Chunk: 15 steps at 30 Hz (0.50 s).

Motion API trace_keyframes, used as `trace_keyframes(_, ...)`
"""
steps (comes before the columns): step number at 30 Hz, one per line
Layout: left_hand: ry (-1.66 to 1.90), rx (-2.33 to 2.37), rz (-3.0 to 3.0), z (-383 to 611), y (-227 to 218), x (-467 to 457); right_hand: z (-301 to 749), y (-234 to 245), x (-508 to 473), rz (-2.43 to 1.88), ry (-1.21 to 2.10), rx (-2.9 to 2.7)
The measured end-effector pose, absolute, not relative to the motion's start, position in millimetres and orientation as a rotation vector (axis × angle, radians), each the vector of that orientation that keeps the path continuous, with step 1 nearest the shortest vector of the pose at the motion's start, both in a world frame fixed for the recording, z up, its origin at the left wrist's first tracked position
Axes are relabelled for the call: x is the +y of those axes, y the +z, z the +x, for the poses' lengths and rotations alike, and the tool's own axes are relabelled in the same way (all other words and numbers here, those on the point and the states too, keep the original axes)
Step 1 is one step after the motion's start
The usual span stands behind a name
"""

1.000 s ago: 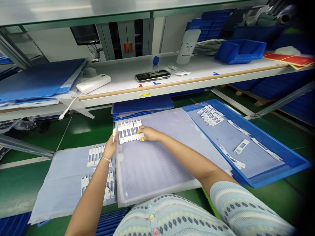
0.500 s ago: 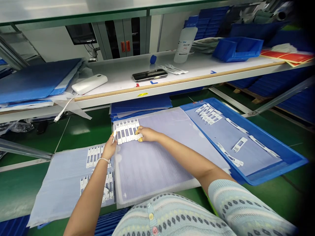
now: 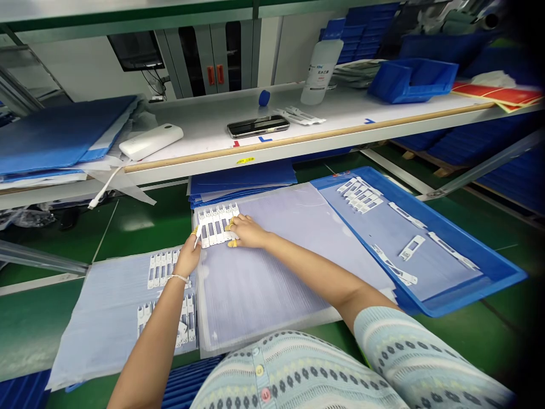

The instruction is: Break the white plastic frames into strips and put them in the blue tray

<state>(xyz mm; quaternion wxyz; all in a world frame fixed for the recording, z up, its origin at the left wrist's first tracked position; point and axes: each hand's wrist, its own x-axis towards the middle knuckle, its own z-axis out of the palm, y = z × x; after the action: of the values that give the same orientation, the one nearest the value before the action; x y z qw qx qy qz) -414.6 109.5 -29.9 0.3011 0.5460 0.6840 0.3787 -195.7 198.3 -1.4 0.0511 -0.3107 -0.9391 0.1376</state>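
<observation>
Fingers (image 3: 232, 227) of L hand (image 3: 188, 257) & R hand (image 3: 247, 232), yellow-tipped, clenched on both ends of row of approx. 5 white plastic frames (image 3: 217, 226), lying on 1 ribbed translucent sheet (image 3: 264, 295); 1 blue plastic tray (image 3: 481, 295) just beside, w/ more loose frames.

One left hand (image 3: 187, 257) and one right hand (image 3: 247, 233) are touching one row of white plastic parts (image 3: 216, 226), while one bottle (image 3: 318, 72), one phone (image 3: 258, 126) and one blue bin (image 3: 412, 80) are standing on the shelf (image 3: 200, 128), and one blue tray (image 3: 468, 255) is lying at the right.
</observation>
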Motion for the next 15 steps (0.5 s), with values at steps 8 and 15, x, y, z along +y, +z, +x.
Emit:
trace_keyframes(8,0.975,1.820,1.489,-415.8,-33.7,107.4,-201.7,-6.3,195.3,-0.987,0.371,-2.874)
trace_keyframes(15,0.969,1.829,1.527,-418.5,-40.1,110.1,-201.3,-6.1,195.5,-0.992,0.395,-2.889)
